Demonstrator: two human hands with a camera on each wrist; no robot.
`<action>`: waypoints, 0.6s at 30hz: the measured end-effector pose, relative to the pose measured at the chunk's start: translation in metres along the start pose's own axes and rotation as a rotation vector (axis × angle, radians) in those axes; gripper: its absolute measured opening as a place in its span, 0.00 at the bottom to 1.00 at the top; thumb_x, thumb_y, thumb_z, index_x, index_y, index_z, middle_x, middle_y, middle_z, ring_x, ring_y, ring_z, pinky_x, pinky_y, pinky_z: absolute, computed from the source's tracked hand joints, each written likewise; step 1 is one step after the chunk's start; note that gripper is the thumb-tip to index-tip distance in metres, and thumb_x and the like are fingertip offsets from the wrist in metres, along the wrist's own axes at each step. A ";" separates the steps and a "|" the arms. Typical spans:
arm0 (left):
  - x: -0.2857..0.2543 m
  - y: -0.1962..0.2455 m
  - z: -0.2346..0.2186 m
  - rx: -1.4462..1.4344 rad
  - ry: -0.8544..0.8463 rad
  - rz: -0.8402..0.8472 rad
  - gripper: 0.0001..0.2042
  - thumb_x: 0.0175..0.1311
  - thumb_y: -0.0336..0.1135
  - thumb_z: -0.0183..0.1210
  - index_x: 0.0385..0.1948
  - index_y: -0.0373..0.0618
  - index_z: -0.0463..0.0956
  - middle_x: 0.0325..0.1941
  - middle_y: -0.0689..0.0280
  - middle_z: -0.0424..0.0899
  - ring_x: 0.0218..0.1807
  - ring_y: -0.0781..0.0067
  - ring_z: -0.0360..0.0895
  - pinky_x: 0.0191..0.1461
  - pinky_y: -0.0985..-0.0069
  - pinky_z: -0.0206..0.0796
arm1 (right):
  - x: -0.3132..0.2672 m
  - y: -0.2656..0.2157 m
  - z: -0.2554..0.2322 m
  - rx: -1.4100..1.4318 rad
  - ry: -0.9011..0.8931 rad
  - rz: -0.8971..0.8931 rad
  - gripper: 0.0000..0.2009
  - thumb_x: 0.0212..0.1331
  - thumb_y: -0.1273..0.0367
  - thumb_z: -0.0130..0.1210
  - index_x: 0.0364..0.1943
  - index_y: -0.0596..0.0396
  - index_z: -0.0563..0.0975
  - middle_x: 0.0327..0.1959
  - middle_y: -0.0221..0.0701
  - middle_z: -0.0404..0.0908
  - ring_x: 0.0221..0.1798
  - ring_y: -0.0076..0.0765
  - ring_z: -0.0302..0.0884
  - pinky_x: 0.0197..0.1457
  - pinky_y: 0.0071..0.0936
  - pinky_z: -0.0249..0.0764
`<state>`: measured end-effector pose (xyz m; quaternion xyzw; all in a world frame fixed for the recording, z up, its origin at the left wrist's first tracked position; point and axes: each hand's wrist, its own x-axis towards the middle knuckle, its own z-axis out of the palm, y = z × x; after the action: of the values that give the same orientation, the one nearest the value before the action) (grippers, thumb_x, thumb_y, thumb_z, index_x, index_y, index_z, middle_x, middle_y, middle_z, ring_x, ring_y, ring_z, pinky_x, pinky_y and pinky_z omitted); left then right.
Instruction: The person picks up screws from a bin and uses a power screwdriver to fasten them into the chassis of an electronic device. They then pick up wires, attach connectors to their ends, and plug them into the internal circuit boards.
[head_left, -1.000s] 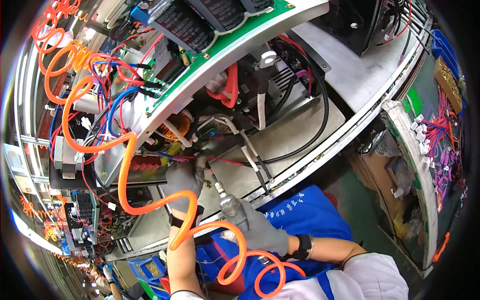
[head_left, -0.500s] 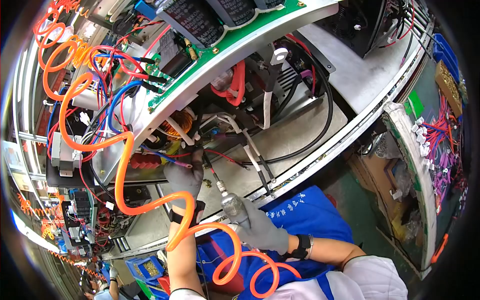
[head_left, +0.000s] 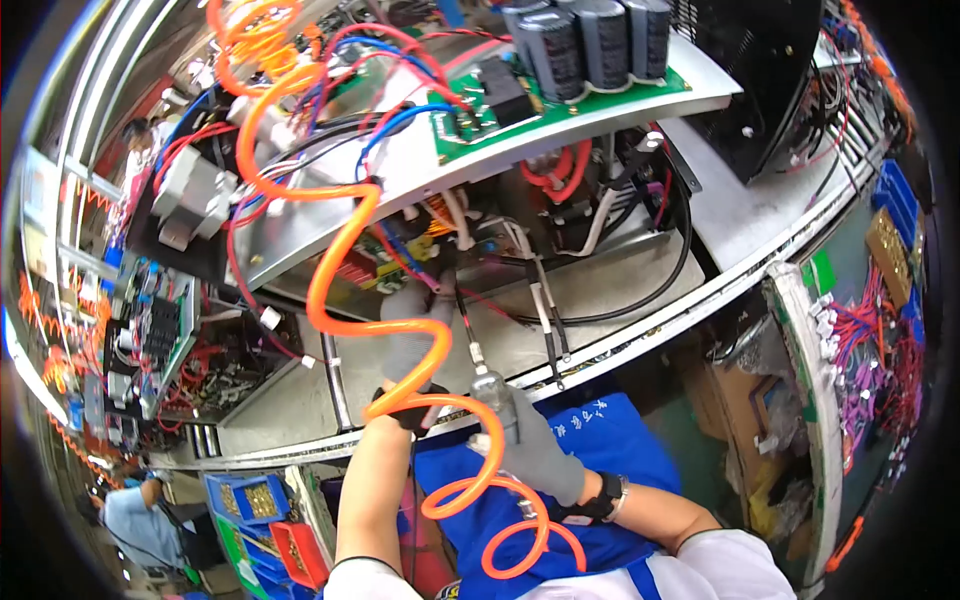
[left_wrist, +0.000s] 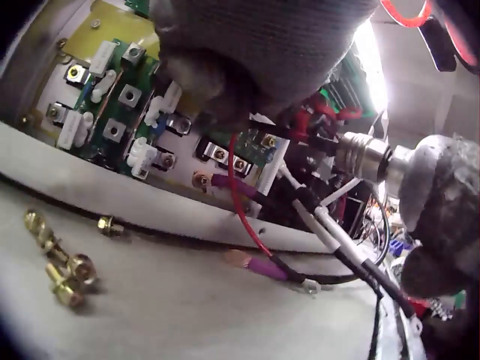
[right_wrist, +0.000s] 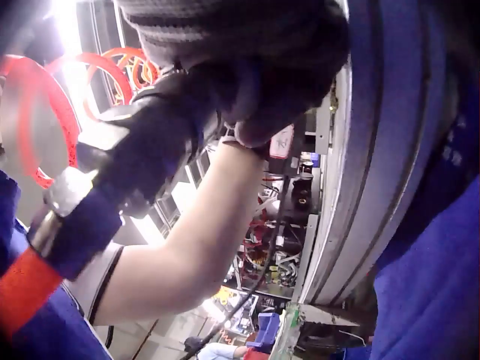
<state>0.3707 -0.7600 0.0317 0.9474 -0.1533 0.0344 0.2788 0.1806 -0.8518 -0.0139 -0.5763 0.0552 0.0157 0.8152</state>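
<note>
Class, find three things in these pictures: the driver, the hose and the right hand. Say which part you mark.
Driver [head_left: 489, 390]: head view, its metal body.
Hose [head_left: 390, 328]: head view, an uncoiled stretch.
Right hand [head_left: 540, 450]: head view, back of the glove.

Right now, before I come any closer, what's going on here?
A gloved person is working on an open electronics chassis. Their right hand grips a power screwdriver fed by a coiled orange hose, its bit pointing into the chassis. Their left hand is near the bit's tip; whatever it holds is hidden. Loose gold-coloured bolts and a purple-sleeved cable lug lie beside the chassis.
</note>
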 end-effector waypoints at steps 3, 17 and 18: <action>-0.017 -0.002 0.005 -0.367 0.184 0.165 0.12 0.65 0.39 0.59 0.29 0.37 0.79 0.17 0.61 0.78 0.18 0.70 0.72 0.25 0.69 0.62 | -0.023 -0.003 -0.014 0.089 -0.088 -0.001 0.30 0.58 0.63 0.65 0.61 0.59 0.65 0.50 0.34 0.77 0.51 0.25 0.73 0.57 0.26 0.70; -0.099 -0.087 -0.013 -0.020 0.061 -0.098 0.12 0.61 0.37 0.55 0.45 0.53 0.80 0.39 0.59 0.85 0.45 0.54 0.81 0.49 0.59 0.72 | -0.109 -0.066 -0.102 0.558 -0.225 0.567 0.36 0.60 0.44 0.50 0.64 0.55 0.63 0.26 0.28 0.68 0.20 0.23 0.62 0.22 0.24 0.64; -0.099 -0.089 -0.013 -0.004 0.057 -0.116 0.11 0.61 0.37 0.56 0.45 0.53 0.80 0.39 0.59 0.84 0.45 0.54 0.81 0.49 0.59 0.72 | -0.112 -0.061 -0.103 0.577 -0.228 0.598 0.37 0.59 0.44 0.52 0.64 0.56 0.63 0.26 0.28 0.68 0.20 0.23 0.62 0.21 0.24 0.64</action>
<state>0.3047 -0.6553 -0.0187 0.9528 -0.0904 0.0450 0.2864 0.0675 -0.9649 0.0214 -0.2777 0.1314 0.2989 0.9035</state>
